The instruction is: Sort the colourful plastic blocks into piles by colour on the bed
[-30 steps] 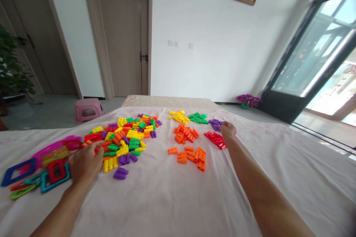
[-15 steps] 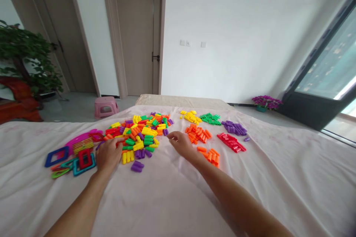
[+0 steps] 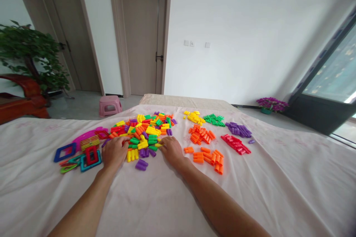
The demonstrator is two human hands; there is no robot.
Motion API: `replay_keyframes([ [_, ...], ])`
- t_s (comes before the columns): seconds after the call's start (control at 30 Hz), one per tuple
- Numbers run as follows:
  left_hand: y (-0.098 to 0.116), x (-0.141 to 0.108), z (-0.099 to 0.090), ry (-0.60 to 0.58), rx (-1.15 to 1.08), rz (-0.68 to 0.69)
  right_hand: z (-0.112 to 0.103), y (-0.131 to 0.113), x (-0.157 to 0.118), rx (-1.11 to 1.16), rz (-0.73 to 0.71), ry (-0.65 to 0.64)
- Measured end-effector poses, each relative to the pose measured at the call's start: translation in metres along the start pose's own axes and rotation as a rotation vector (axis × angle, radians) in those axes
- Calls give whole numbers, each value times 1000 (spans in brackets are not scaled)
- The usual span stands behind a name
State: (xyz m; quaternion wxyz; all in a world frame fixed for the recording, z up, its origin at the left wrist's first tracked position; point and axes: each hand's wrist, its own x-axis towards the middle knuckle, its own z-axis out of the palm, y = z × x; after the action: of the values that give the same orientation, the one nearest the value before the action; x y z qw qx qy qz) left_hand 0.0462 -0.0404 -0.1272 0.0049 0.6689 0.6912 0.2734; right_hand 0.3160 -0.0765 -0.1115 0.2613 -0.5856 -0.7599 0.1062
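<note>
Both hands, left hand (image 3: 114,152) and right hand (image 3: 171,150), rest loosely open-fingered, gripping nothing, on the mixed heap of small, light, rigid plastic tube blocks (image 3: 144,131), probably best pinched across their sides.

- Left hand (image 3: 114,152): palm down, back of the hand toward the camera, fingers loosely curled and pointing away from the body. Whether it grips anything cannot be told.
- Left forearm: bare, runs from the lower left edge of the view up to the wrist.
- Right hand (image 3: 171,150): palm down, fingers extended forward and slightly spread, tips angled toward the left hand.
- Right forearm: bare, runs diagonally from the lower right edge.
- Both hands lie near each other, apart.
</note>
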Motion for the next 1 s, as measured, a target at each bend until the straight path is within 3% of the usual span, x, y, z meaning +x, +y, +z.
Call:
replay_keyframes([
  [0.23,-2,1,2,13,13,2,-9,15,-6,71,88,69],
  [0.4,-1,1,1,-4,-1,1,-39,32,-2,143,196,182],
  [0.67,0,1,0,-35,36,-7,-86,82,-2,68,390,376],
  [0.8,-2,2,1,-45,52,-1,-92,98,-6,108,438,406],
  [0.9,-2,3,1,-61,68,-15,-90,102,-5,170,434,399],
  [1.0,-1,3,1,-79,70,-24,-86,101,-2,241,423,470],
])
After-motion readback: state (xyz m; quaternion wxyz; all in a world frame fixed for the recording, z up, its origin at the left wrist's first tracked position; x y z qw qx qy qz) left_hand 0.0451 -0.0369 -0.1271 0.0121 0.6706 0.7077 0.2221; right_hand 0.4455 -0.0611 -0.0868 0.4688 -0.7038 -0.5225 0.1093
